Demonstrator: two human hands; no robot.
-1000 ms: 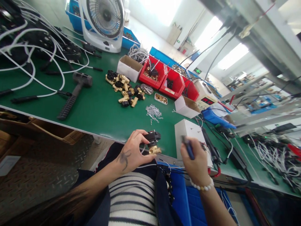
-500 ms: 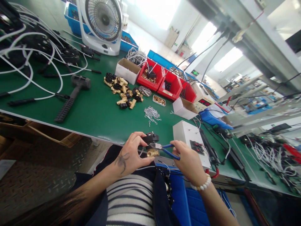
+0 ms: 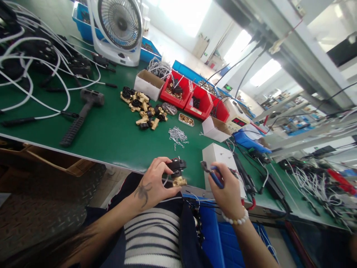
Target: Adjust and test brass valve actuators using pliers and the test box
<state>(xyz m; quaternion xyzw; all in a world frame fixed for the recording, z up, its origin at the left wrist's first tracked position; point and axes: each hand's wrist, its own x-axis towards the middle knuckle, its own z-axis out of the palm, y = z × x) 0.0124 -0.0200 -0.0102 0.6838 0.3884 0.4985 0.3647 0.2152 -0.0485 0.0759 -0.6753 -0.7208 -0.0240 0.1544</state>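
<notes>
Near the table's front edge, my left hand (image 3: 156, 180) is closed on a brass valve with a black round top (image 3: 178, 181). Its thumb is by the brass body and its fingers are at the black part. To the right, my right hand (image 3: 227, 190) is wrapped round blue-handled pliers (image 3: 217, 178). Their metal jaws point up and left, apart from the valve. Beyond my hands lies a small heap of silvery clip-like pins (image 3: 177, 136). Further back sits a pile of similar brass valves (image 3: 143, 108).
A hammer (image 3: 83, 115) lies at the left beside white cables (image 3: 63, 67). Red bins (image 3: 198, 104), a small tray of brass bits (image 3: 186, 120) and a white fan (image 3: 118, 33) stand at the back. A white box (image 3: 219, 158) with switches is behind my right hand.
The plier jaws were at the valve between its black top and brass body. My right hand has drawn the pliers away to the right and turned them upward. My left hand keeps its hold.
</notes>
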